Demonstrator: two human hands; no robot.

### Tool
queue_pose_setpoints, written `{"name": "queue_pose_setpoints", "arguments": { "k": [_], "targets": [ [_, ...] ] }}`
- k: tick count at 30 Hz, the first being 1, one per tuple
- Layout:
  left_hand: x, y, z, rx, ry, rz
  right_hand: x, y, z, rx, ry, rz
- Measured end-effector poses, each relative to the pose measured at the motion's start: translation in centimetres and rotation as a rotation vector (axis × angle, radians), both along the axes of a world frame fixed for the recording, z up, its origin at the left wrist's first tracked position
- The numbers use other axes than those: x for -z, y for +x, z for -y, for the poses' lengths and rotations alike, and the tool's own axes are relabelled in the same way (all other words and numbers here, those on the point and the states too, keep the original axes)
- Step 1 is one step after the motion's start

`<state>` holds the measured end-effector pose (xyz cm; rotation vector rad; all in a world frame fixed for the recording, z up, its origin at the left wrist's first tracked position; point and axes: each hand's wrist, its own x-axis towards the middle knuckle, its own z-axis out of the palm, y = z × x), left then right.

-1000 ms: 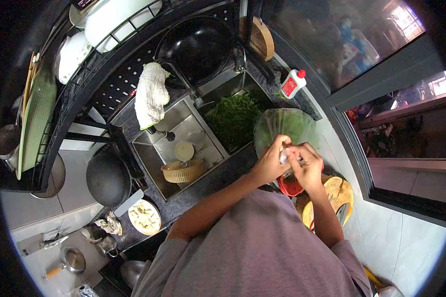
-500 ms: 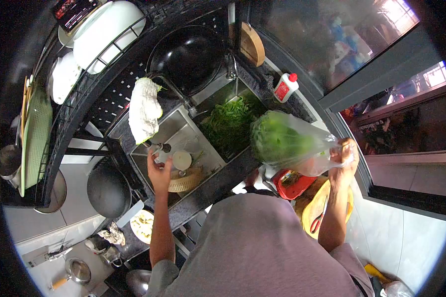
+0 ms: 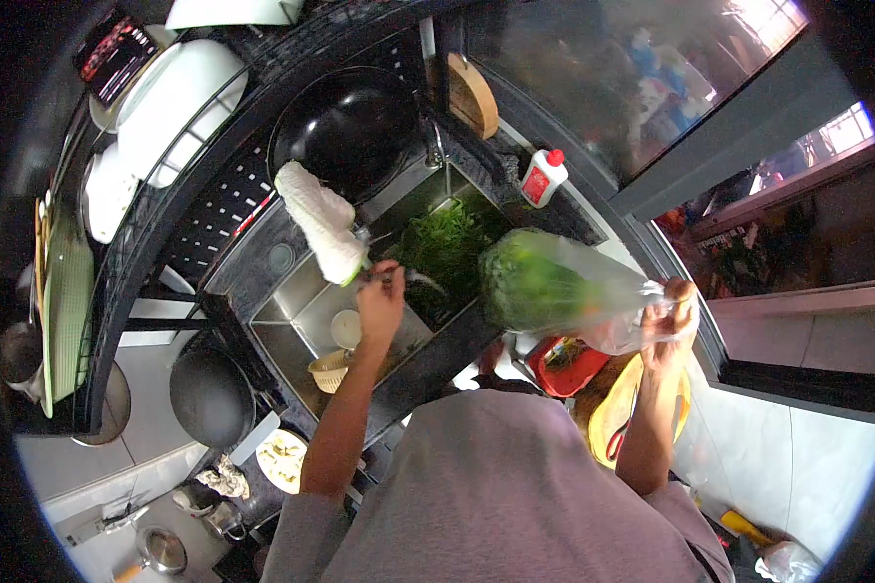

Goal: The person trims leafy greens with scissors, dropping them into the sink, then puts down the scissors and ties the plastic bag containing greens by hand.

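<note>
My left hand (image 3: 380, 303) is closed on the end of the faucet (image 3: 365, 262), over the divider between the two basins. A white cloth (image 3: 321, 222) hangs over the faucet's neck. My right hand (image 3: 668, 321) grips the gathered top of a clear plastic bag (image 3: 612, 301) with green vegetables (image 3: 535, 279) inside, held at the sink's right edge. Leafy greens (image 3: 442, 243) lie in the right basin. In the left basin (image 3: 306, 301) are a pale round cup (image 3: 346, 328) and a beige basket (image 3: 329, 371).
Behind the sink is a black wok (image 3: 345, 131). A white bottle with a red cap (image 3: 543, 178) stands at the back right. Below the bag are a red basket (image 3: 569, 367) and a yellow board (image 3: 612, 413). A plate of cut food (image 3: 281, 461) sits at lower left.
Both hands were together at the bag's top; they parted, the right drawing the bag rightward. My left hand reached the faucet, which has swung right with the cloth, toward the right basin.
</note>
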<state>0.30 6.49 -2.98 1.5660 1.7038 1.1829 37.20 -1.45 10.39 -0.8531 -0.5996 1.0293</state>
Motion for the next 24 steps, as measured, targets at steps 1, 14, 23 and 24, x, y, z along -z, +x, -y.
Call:
{"name": "queue_pose_setpoints", "arguments": {
  "k": [1, 14, 23, 24],
  "targets": [
    [0.1, 1.6, -1.4, 0.017, 0.086, -0.129, 0.2, 0.1, 0.1, -0.068, 0.042, 0.036],
    [0.7, 8.6, -12.0, 0.016, 0.004, -0.568, 2.7, 2.4, 1.3, -0.364, 0.361, -0.253],
    [8.0, 15.5, -7.9, 0.422, -0.271, -0.183, 4.2, 5.5, 2.9, -0.462, 0.334, -0.091],
    [8.3, 16.9, -9.5, 0.412, -0.178, -0.171, 3.1, 4.7, 2.9, -0.382, 0.280, -0.088]
  ]
}}
